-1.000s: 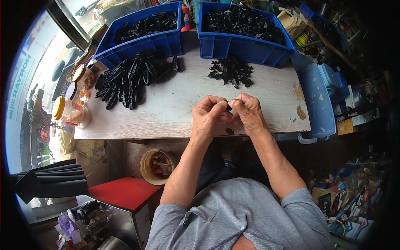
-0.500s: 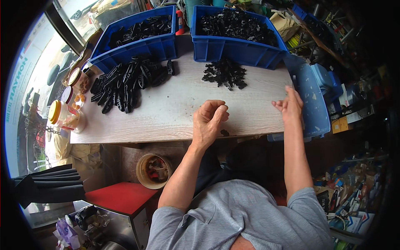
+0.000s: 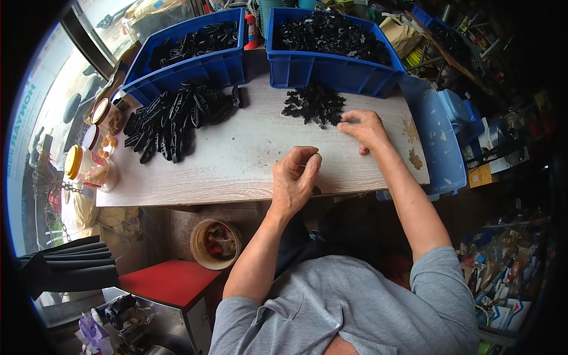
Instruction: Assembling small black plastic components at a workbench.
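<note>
1. The left hand [image 3: 294,180] is above the counter [image 3: 236,160], close to its front edge; its grip is curled, with the thumb near to the fingers, and I cannot tell if something is held inside
2. The right hand [image 3: 368,127] reaches to the lower right edge of the small parts [image 3: 313,105]; in its grip the thumb and the forefinger are near together, the other fingers are bent below, and I cannot tell if a piece is pinched
3. The small parts are black and lie in a loose heap on the counter, just in front of the right box [image 3: 331,72]
4. The right box is blue, and more black pieces fill it
5. The long parts [image 3: 168,121], also black, make a wider heap on the left side of the counter, well apart from both hands
6. Behind them stands the left box [image 3: 189,74], blue too, with black pieces inside
7. Three jars [image 3: 94,168] stand in a row along the left edge, and the nearest one has a yellow lid
8. A blue tub [image 3: 435,136] is beside the right edge of the counter
9. On the floor, below the front edge, there is a round bucket [image 3: 196,251] with mixed scraps in it
</note>
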Tool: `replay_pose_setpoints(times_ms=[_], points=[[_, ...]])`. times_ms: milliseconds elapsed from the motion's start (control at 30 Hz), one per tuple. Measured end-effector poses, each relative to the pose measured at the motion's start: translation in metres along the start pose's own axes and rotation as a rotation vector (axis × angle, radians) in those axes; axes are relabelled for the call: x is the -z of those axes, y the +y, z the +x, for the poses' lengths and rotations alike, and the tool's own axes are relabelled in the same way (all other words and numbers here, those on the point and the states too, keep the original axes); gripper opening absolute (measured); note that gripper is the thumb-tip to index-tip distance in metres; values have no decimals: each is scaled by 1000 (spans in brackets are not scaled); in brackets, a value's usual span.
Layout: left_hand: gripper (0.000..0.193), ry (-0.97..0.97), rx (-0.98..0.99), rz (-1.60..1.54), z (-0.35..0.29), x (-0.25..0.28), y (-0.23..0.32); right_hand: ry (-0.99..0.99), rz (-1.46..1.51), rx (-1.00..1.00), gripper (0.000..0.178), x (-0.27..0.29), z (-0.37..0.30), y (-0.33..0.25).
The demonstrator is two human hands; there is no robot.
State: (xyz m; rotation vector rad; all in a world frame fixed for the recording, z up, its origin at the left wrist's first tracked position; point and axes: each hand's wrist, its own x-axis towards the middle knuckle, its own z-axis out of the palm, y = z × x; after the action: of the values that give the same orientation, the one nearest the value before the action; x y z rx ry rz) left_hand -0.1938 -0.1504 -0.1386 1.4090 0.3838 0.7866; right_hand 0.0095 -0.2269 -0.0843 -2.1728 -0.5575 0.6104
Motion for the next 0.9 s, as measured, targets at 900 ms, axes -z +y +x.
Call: replay_pose_setpoints(times_ms=[900], points=[[23, -19, 249, 47, 59, -30, -3, -301, 387, 102, 19, -13, -38, 16]])
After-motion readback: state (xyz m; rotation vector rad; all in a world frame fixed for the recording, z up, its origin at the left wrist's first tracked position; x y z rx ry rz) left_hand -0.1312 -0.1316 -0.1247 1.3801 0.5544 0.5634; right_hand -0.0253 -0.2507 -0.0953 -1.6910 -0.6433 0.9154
